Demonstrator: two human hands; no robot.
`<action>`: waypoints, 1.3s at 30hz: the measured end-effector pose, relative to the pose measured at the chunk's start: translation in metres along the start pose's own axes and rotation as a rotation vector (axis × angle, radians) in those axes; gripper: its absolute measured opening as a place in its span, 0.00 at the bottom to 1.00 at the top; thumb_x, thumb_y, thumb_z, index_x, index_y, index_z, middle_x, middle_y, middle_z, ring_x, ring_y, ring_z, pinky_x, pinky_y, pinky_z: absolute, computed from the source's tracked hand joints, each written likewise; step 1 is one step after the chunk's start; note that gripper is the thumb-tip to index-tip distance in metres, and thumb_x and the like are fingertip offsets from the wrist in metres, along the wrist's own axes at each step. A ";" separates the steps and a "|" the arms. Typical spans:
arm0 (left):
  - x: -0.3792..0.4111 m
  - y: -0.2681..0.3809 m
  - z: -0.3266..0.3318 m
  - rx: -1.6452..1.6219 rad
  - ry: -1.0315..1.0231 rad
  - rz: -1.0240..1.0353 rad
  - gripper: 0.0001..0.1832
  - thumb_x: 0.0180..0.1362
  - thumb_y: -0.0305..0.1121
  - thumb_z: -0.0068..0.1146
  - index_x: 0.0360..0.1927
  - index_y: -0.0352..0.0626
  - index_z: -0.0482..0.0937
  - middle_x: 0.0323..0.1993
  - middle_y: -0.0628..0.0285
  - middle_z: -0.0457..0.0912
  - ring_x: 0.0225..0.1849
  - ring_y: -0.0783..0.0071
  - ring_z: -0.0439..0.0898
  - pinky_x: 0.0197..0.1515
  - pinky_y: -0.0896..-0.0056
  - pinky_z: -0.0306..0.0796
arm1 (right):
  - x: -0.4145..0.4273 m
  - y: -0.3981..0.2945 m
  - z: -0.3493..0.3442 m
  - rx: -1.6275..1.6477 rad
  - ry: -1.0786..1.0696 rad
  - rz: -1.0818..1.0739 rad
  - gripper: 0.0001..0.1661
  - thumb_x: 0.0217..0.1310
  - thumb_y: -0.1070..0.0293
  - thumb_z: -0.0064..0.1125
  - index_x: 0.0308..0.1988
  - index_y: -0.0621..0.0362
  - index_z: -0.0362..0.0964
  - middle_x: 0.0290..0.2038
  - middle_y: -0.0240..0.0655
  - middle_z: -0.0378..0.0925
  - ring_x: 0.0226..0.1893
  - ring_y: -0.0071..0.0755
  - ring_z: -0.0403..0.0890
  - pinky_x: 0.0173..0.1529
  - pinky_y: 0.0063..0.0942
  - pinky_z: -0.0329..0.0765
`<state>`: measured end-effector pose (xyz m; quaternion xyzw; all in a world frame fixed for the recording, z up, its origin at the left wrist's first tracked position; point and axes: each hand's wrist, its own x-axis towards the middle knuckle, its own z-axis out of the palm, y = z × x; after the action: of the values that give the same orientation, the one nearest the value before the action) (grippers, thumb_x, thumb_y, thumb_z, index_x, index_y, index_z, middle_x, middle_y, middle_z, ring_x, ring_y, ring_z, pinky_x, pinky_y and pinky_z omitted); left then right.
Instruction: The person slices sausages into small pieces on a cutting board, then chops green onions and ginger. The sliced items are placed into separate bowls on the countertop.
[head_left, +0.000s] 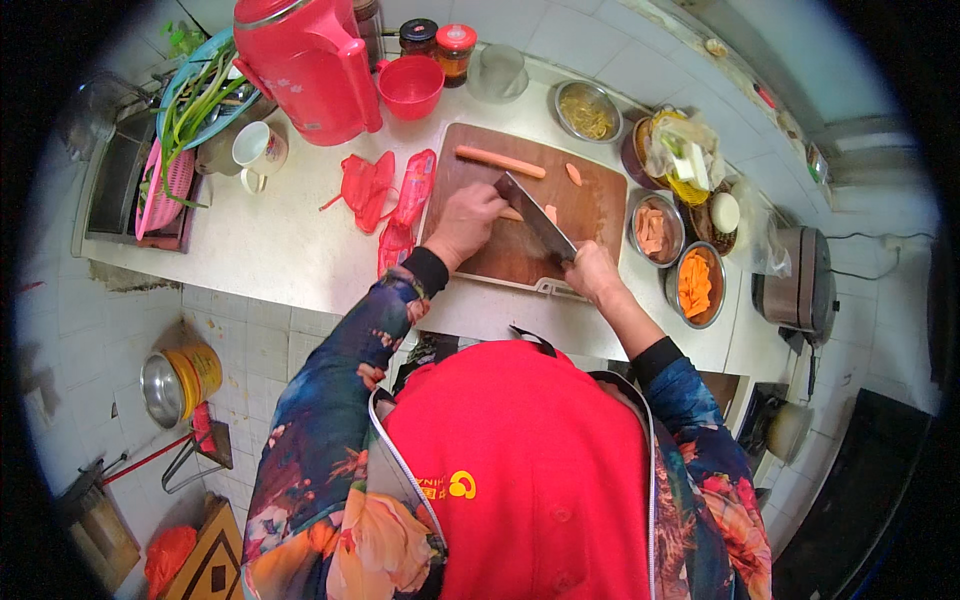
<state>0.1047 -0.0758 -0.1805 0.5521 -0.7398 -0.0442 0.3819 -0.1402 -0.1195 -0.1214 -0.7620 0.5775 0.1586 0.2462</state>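
Observation:
My right hand (592, 271) grips the handle of a cleaver (536, 216), whose blade slants across the wooden cutting board (480, 259). My left hand (469, 221) holds a piece of sausage (511, 214) against the board, just left of the blade. A cut sausage slice (551, 214) lies on the blade's far side. Farther back on the board are a whole sausage (501, 161) and another slice (574, 174). To the right, one metal bowl (637, 251) holds pink sausage slices (651, 229) and another (718, 300) holds orange slices (695, 283).
Torn red wrappers (367, 191) lie left of the board. Behind them stand a red electric kettle (307, 82), a red cup (411, 88) and jars (455, 54). A white mug (259, 150) is near the sink (124, 180). A metal bowl of shredded food (589, 111) sits behind the board.

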 end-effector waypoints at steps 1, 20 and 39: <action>-0.002 0.002 -0.003 0.024 -0.008 -0.062 0.09 0.49 0.28 0.55 0.35 0.43 0.81 0.32 0.58 0.76 0.39 0.57 0.77 0.41 0.59 0.74 | 0.002 0.004 0.003 0.004 -0.002 0.005 0.14 0.54 0.66 0.63 0.42 0.56 0.80 0.43 0.51 0.81 0.46 0.57 0.81 0.51 0.46 0.78; -0.004 -0.011 -0.011 0.076 -0.188 0.185 0.05 0.49 0.26 0.50 0.31 0.42 0.75 0.32 0.58 0.75 0.37 0.59 0.78 0.39 0.62 0.75 | -0.010 0.004 -0.018 -0.115 0.095 -0.283 0.10 0.50 0.70 0.60 0.34 0.63 0.78 0.31 0.57 0.78 0.38 0.61 0.80 0.44 0.46 0.78; -0.005 -0.012 -0.013 0.076 -0.180 0.186 0.03 0.50 0.26 0.50 0.29 0.42 0.75 0.29 0.58 0.73 0.35 0.59 0.77 0.38 0.62 0.74 | -0.012 -0.012 -0.025 0.012 0.005 -0.193 0.13 0.48 0.71 0.60 0.37 0.63 0.79 0.37 0.56 0.80 0.43 0.59 0.81 0.48 0.47 0.78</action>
<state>0.1225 -0.0714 -0.1802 0.4892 -0.8202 -0.0298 0.2951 -0.1328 -0.1215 -0.0922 -0.8130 0.5029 0.1289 0.2636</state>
